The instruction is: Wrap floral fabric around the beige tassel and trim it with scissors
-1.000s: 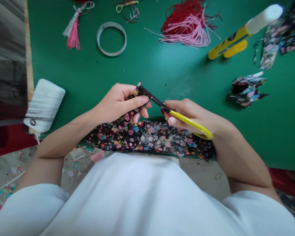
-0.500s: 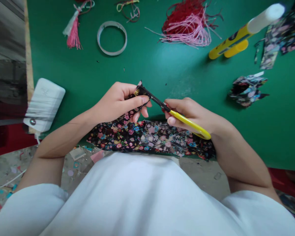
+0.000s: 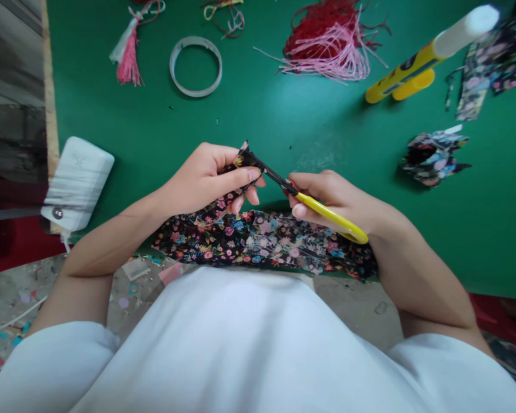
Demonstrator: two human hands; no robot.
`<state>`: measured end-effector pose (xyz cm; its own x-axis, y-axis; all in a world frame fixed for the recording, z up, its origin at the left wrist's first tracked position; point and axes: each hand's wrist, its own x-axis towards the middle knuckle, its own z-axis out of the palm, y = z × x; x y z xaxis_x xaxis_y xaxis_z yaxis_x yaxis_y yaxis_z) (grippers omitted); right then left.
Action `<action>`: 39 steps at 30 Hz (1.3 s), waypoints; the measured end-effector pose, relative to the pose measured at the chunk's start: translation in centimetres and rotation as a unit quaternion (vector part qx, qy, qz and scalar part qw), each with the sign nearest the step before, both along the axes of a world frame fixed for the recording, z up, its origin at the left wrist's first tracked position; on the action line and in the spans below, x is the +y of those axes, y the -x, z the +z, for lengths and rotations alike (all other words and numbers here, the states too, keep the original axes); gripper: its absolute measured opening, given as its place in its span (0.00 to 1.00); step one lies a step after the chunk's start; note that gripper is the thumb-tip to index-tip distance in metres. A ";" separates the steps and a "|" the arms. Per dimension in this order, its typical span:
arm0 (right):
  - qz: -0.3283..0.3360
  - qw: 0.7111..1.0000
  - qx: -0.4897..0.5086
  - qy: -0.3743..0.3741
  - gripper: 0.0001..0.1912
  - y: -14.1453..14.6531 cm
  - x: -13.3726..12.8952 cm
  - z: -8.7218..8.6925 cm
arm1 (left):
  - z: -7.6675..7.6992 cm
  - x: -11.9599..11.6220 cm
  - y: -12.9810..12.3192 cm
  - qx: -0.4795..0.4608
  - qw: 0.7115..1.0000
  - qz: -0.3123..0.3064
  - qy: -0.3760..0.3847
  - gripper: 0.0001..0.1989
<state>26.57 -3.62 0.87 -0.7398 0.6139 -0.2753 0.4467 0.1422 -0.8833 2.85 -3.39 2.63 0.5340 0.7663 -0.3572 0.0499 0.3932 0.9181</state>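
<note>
Between thumb and fingers, my left hand (image 3: pixel 217 178) pinches the raised end of a black floral fabric (image 3: pixel 262 238). The rest of that cloth stretches along the table's near edge, below both hands. My right hand (image 3: pixel 331 198) grips a pair of scissors (image 3: pixel 322 211) with yellow handles and dark blades. The blades point up and left, and they lie against the fabric's end just beside my left thumb. Part of the handles is hidden by my right hand.
On the green table (image 3: pixel 241 120) lie a tape ring (image 3: pixel 172 66), a pink tassel (image 3: pixel 129 73) and red and pink cords (image 3: pixel 327 49). A yellow glue bottle (image 3: pixel 406 71) stands right, near a bunched floral piece (image 3: pixel 430 158). A white power bank (image 3: pixel 79 178) sits left.
</note>
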 end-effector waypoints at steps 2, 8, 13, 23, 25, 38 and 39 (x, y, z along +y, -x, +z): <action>-0.005 1.000 -0.005 0.001 0.32 0.1 0.0 0.1 | 0.0 0.0 0.0 -0.002 1.000 -0.001 0.000 0.08; -0.007 1.000 0.000 -0.019 0.32 0.1 0.0 -0.3 | 0.2 0.1 0.1 0.014 1.000 -0.001 -0.001 0.08; 0.011 0.999 0.032 -0.036 0.29 -0.2 0.1 -1.1 | 0.2 0.0 0.0 0.008 1.000 0.001 -0.001 0.07; 0.016 0.999 0.032 -0.028 0.30 -0.2 0.0 -1.1 | 0.0 0.0 0.1 -0.007 1.000 0.004 -0.003 0.08; 0.015 0.999 0.030 -0.020 0.30 -0.2 0.0 -1.1 | 0.0 -0.1 0.1 -0.010 1.000 0.005 0.001 0.09; 0.036 0.999 0.014 -0.029 0.32 -0.1 0.0 -0.1 | -0.3 -0.1 0.3 -0.039 0.999 -0.004 0.016 0.12; 0.040 0.999 0.017 -0.031 0.32 -0.1 0.0 0.0 | -0.4 -0.1 0.3 -0.041 0.999 -0.005 0.015 0.12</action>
<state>26.71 -3.61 0.84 -0.7951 0.5683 -0.2119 0.4017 0.2315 -0.8860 2.55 -3.48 2.25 0.5696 0.7506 -0.3348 -0.0207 0.4204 0.9071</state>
